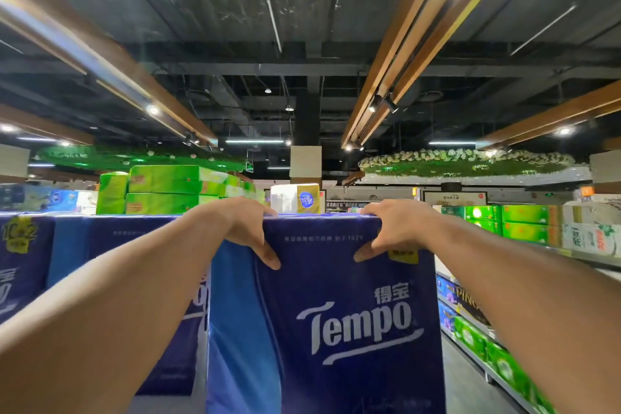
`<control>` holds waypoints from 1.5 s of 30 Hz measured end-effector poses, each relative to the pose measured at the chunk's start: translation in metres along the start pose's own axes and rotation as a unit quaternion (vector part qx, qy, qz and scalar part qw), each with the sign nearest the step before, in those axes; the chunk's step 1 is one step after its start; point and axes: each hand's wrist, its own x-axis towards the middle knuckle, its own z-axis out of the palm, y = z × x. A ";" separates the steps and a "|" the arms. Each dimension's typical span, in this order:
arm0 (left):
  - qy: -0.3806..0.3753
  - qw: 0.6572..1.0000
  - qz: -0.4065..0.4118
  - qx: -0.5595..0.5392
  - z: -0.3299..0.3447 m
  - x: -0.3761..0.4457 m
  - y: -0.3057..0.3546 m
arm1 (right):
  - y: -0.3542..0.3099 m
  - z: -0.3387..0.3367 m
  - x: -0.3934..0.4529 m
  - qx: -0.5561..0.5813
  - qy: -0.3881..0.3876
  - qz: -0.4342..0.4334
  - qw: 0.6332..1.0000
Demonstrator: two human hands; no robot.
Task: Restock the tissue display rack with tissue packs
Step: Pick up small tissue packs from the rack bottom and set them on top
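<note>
A large dark blue Tempo tissue pack [336, 319] stands upright in front of me, filling the lower middle of the head view. My left hand [247, 228] grips its top left edge, fingers over the top and thumb pressed on the front face. My right hand [391, 232] grips the top right edge the same way, thumb on the front. More blue tissue packs [111, 245] of the same kind stand side by side to the left, their tops level with the held pack.
Green tissue packs [168, 188] are stacked behind the blue row at the left. A white and gold pack [295, 198] sits behind the middle. A shelf rack [524, 228] with green packs runs along the right, with an aisle floor [463, 380] beside it.
</note>
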 end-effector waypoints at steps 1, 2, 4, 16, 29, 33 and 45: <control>-0.005 1.000 0.001 0.002 -0.002 0.001 -0.002 | 0.000 0.001 0.001 0.006 -0.001 0.001 1.000; -0.003 1.000 0.001 0.003 -0.003 0.003 -0.005 | -0.001 0.000 0.002 0.014 -0.002 0.000 1.000; 0.002 1.000 -0.006 -0.009 -0.006 0.006 -0.010 | -0.001 0.000 0.002 0.028 -0.002 -0.002 1.000; 0.054 0.993 -0.071 0.077 -0.001 -0.020 0.009 | -0.015 0.000 -0.011 -0.037 0.027 0.030 0.999; 0.171 0.978 -0.065 0.103 0.044 -0.156 0.003 | -0.090 0.016 -0.129 -0.051 0.117 0.075 0.989; 0.155 0.984 -0.069 0.058 0.070 -0.213 0.000 | -0.118 0.024 -0.191 -0.035 0.101 0.091 0.990; 0.144 0.985 -0.083 0.055 0.047 -0.421 0.002 | -0.198 -0.021 -0.385 -0.035 0.065 0.090 0.993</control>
